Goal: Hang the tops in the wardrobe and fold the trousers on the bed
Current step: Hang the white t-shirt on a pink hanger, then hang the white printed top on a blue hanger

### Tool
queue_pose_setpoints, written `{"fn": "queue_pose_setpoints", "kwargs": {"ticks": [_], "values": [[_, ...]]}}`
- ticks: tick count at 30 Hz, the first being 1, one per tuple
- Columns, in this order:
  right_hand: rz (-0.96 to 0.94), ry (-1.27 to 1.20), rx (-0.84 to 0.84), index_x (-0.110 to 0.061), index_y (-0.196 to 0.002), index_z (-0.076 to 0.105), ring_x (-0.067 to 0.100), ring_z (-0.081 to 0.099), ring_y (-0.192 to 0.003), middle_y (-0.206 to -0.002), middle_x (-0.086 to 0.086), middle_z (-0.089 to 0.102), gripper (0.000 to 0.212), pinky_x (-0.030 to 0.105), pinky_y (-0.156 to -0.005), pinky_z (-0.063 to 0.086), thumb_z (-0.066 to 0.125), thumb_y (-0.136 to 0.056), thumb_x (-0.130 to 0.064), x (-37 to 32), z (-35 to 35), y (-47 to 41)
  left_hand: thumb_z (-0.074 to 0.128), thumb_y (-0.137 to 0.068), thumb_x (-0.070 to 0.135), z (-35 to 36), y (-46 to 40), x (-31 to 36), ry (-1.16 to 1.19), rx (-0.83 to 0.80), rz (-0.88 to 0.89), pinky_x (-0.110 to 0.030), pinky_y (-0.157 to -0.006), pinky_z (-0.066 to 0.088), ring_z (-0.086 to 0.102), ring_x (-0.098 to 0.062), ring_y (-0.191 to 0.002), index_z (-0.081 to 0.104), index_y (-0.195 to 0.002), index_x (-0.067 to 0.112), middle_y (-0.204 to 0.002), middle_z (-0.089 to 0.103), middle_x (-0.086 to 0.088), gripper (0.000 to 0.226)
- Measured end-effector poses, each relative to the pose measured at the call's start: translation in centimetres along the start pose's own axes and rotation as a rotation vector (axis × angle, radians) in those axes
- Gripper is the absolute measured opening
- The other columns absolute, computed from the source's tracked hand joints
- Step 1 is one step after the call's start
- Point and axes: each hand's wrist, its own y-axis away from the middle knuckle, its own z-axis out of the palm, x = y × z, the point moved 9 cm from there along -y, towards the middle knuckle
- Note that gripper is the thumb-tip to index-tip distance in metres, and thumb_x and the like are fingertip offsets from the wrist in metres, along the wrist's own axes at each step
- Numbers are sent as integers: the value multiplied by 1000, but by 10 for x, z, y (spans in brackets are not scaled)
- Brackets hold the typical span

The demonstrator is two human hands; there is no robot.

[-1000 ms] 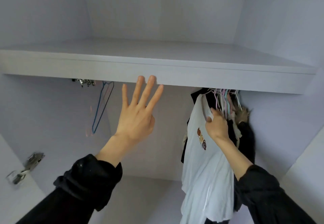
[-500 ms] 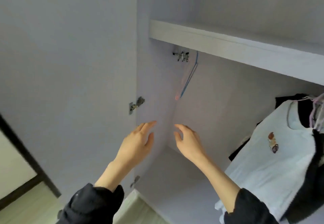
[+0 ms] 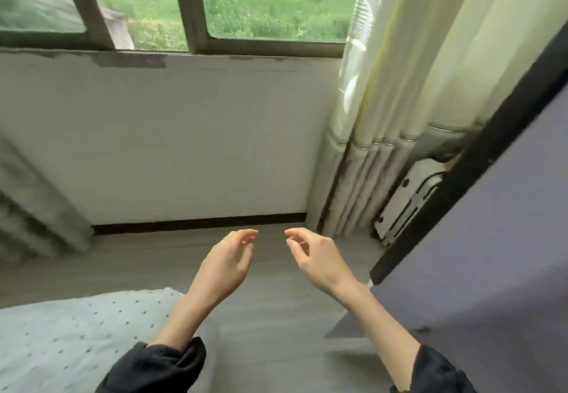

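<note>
Bedroom, by the window: we stand between bed (image 3: 70, 340) and wardrobe (image 3: 491, 269), both hands up and empty, with no top or trousers anywhere in the frame.

At the lower left, a corner of the bed shows, covered in a pale dotted sheet; it lies down and to the left of our hands, and its near edge runs from the left border toward the middle of the frame. No trousers lie on the part we can see, so where the clothes are we cannot tell. We judge the rest of the bed lies off the frame to the left.

Just right of that corner our left hand (image 3: 226, 260) hangs in the air above the grey floor (image 3: 276, 340), fingers loosely curled and relaxed, gripping nothing and touching nothing. It is the hand nearer the bed, so we judge it would arrive there first.

A small gap parts it from our right hand (image 3: 316, 257), held at about the same height with the fingers loosely bent and the thumb near the fingertips. It also holds nothing.

At the right, a grey-violet wardrobe panel with a dark edge slants from the upper right corner down toward our right forearm. Behind it hang pale curtains (image 3: 415, 69) beside the window (image 3: 172, 2).
</note>
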Motion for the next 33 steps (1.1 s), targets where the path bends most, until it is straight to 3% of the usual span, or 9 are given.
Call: {"fn": "queue_pose_setpoints", "kwargs": {"ticks": [12, 17, 23, 25, 33], "values": [[-414, 151, -438, -20, -124, 57, 12, 60, -98, -107, -7, 65, 29, 30, -93, 44, 48, -97, -25, -160, 159, -231, 48, -94, 12, -189, -74, -200, -36, 422, -433, -27, -93, 43, 56, -10, -102, 58, -123, 16, -113, 63, 0, 31], [-594, 217, -647, -22, -124, 57, 6, 57, -89, -104, -9, 63, 29, 18, -83, 39, 46, -97, -26, -229, 219, -302, 48, -94, 9, -234, -70, -241, 33, 656, -647, -23, -92, 41, 56, -12, -102, 57, -123, 13, -112, 61, 0, 30], [-870, 264, -924, -22, -125, 55, 11, 59, -98, -111, -6, 64, 30, 25, -88, 44, 45, -97, -27, -332, 326, -319, 44, -96, 14, -274, -6, -300, 115, 938, -956, -22, -83, 43, 53, -7, -106, 55, -124, 23, -114, 58, 8, 31], [-964, 270, -1009, -21, -124, 55, 13, 59, -98, -111, -4, 65, 29, 28, -89, 45, 45, -97, -26, -362, 365, -311, 43, -97, 14, -284, 18, -318, 139, 1034, -1038, -24, -89, 43, 53, -6, -106, 55, -123, 23, -115, 58, 7, 30], [-1236, 319, -1231, -17, -124, 56, 19, 62, -102, -112, -1, 67, 29, 28, -90, 44, 46, -97, -23, -489, 504, -287, 45, -97, 14, -385, 70, -417, 67, 1233, -1195, -24, -92, 39, 52, -7, -101, 54, -126, 15, -122, 58, -1, 31]]}}
